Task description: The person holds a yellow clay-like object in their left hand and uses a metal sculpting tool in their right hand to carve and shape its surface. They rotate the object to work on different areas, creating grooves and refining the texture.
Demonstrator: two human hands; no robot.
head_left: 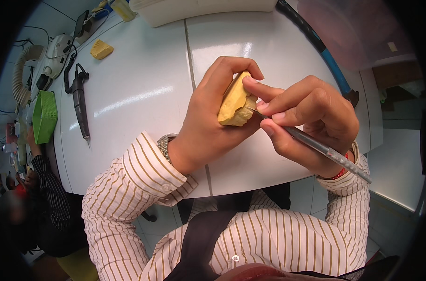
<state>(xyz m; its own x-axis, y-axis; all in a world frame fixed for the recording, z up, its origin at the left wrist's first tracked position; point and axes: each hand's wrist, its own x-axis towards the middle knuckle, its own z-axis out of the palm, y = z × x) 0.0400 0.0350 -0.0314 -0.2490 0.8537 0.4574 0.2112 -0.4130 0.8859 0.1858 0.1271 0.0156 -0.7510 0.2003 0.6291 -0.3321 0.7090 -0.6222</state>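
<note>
A yellow dental plaster model (232, 102) is tilted in my left hand (194, 112), whose fingers wrap round its back and far end above the table. My right hand (318, 112) pinches a slim metal carving tool (323, 149) with a knurled handle, much like a pen. Its thin tip meets the right side of the model, close to the ridged part. The fingertips of my right hand sit close to the model, and the tool's handle slants down to the right past my wrist. My left palm hides the model's underside.
On the white table (142, 136) lie a black rotary handpiece (80, 105) and another yellow plaster piece (101, 49). A green basket (44, 117) stands at the left edge. A blue-and-black-handled tool (332, 65) lies at right, a white bin (203, 10) behind. Someone's striped sleeve (53, 192) shows at far left.
</note>
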